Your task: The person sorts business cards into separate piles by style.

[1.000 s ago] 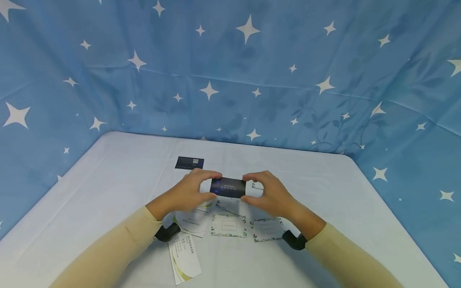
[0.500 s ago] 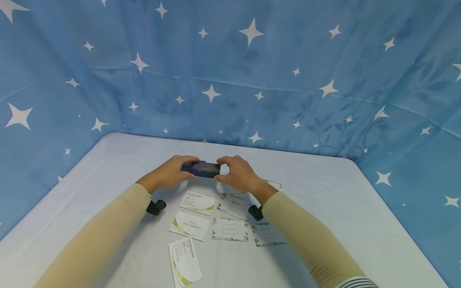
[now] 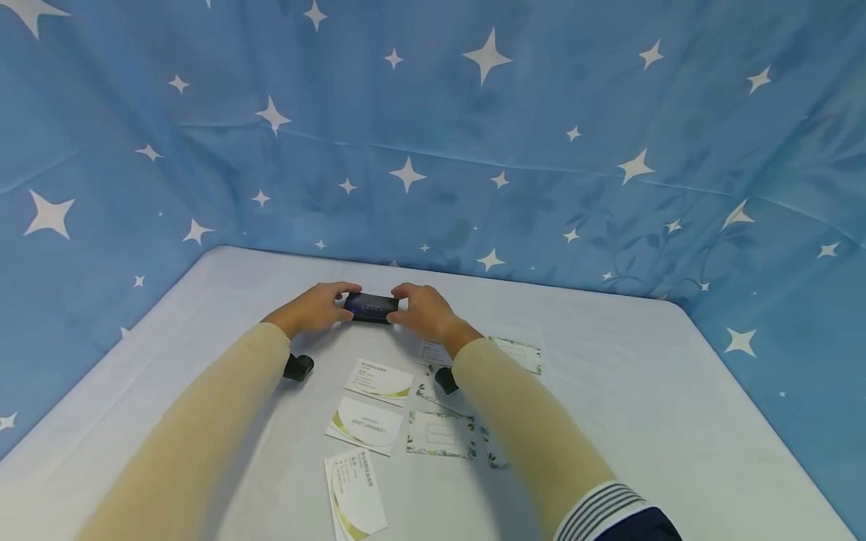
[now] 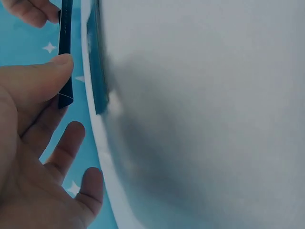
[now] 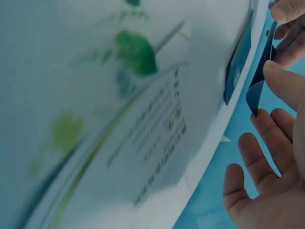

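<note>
A dark business card (image 3: 370, 306) is held level near the back of the table, pinched at its left end by my left hand (image 3: 316, 308) and at its right end by my right hand (image 3: 428, 312). In the left wrist view the thumb presses the held card (image 4: 66, 36) close to its lower end. The right wrist view shows the held card (image 5: 260, 76) slightly bowed at the corner. Another dark card (image 5: 239, 59) lies on the table beneath, apart from the held one in both wrist views; from the head it is mostly hidden.
White cards with gold curves (image 3: 365, 424) lie in a column in front of the hands. To their right are leaf-bordered cards (image 3: 441, 434), some partly hidden by my right sleeve (image 3: 528, 421). A starry blue curtain (image 3: 433, 135) hangs behind the white table (image 3: 643, 376).
Both hands have carried the dark card left and toward the back, from above the white cards to over the other dark card, and have lowered it.
</note>
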`<state>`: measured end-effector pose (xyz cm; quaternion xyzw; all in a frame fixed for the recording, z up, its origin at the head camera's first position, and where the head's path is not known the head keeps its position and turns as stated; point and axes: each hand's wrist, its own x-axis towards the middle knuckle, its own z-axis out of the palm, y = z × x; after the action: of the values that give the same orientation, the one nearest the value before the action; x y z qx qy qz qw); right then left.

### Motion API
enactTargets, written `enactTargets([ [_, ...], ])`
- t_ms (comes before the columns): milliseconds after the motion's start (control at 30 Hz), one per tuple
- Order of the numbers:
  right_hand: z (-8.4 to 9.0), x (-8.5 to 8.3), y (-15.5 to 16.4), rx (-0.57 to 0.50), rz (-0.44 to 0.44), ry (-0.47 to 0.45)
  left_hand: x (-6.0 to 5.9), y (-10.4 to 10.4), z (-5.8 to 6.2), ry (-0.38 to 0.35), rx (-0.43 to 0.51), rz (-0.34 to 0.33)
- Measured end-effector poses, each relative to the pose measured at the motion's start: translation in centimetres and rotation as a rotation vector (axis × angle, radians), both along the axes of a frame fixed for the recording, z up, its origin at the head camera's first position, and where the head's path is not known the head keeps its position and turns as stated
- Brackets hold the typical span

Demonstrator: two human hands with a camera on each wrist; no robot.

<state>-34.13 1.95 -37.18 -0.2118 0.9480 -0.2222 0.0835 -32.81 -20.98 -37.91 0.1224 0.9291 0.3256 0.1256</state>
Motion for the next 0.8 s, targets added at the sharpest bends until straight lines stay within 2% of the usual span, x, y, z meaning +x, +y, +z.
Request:
enactTargets([
  [133,-0.4,-0.3,-0.9,0.026,-0.016,-0.027,-0.2,-0.2,-0.3,-0.017,-0.040,0.025],
  [400,-1.0,-0.5,-1.6,0.095,-0.011,-0.053,-0.5,-0.4,-1.1,0.014,-0.104,0.014],
  [800,-1.5,-0.8,-2.0,0.154,-0.015,-0.038,-0.8,0.0,-1.0,0.020,-0.169,0.034],
])
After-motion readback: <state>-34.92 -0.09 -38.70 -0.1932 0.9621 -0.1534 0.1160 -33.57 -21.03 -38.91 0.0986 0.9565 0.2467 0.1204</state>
